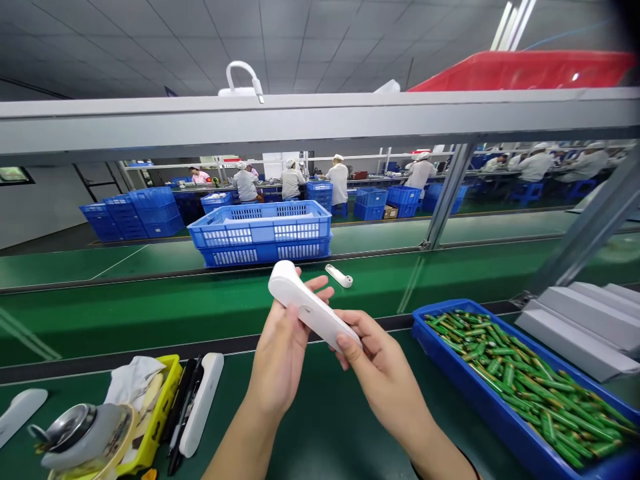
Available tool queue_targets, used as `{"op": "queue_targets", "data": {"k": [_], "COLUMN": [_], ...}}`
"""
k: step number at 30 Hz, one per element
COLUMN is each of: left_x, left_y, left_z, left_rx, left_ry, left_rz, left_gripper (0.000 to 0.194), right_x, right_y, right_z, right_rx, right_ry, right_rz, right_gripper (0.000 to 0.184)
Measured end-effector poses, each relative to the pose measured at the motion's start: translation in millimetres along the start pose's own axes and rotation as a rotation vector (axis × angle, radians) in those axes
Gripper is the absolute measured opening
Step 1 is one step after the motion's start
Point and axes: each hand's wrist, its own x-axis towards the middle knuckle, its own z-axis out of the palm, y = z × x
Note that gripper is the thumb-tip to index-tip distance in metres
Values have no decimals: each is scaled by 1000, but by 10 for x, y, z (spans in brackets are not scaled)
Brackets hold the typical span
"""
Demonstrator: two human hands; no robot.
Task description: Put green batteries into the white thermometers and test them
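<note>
A long white plastic handheld device (313,310) with a thick rounded head and a slim handle is held up above the bench. My left hand (285,340) is closed around its upper part, thumb on the face by a small round button, some fingers showing behind. My right hand (375,357) pinches the lower end between thumb and fingers. Beyond them, a smaller white plastic part (339,275) of similar shape lies on the green conveyor belt (165,320). Another white device (203,403) rests on the bench at left, beside black pens (183,400).
At right stands a blue bin (450,350) of green cylindrical cells, with white boxes (580,327) behind it. A yellow tray (155,427) and a metal-topped dispenser bottle (85,433) sit at left. Blue crates (260,233) stand beyond the belt, under a shelf (320,120). People work far off.
</note>
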Motion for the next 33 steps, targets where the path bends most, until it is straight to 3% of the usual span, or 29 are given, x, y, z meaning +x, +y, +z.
{"op": "queue_targets", "data": {"k": [6, 10, 16, 20, 22, 25, 28, 29, 31, 33], "left_x": [-25, 3, 69, 65, 69, 133, 295, 366, 517, 653], "left_y": [2, 13, 77, 88, 72, 11, -111, -167, -299, -436], "left_z": [2, -42, -200, -211, -194, -214, -386, -487, -746, -1042], "left_rx": [175, 172, 110, 138, 136, 57, 161, 306, 706, 925], "left_ry": [-3, 3, -196, -238, -235, -168, -58, -9, 112, 233], "left_rz": [7, -22, 12, 94, 91, -42, -233, -283, -349, -343], "left_gripper": [47, 45, 56, 51, 51, 52, 48, 47, 45, 50], "right_x": [28, 28, -25, -70, -77, -22, 117, 166, 236, 248], "right_y": [-111, -121, -134, -151, -175, -196, -94, -21, 164, 359], "right_z": [-24, -32, -7, 27, -38, -365, -966, -1194, -1623, -1948], "right_rx": [293, 359, 497, 490, 350, -101, -616, -776, -1115, -1328], "right_ry": [-176, -180, -312, -402, -458, -369, -39, 65, 231, 323], "right_rz": [163, 197, 262, 285, 242, 102, 73, 125, 358, 596], "right_gripper": [37, 38, 39, 44, 46, 38, 31, 30, 29, 30]}}
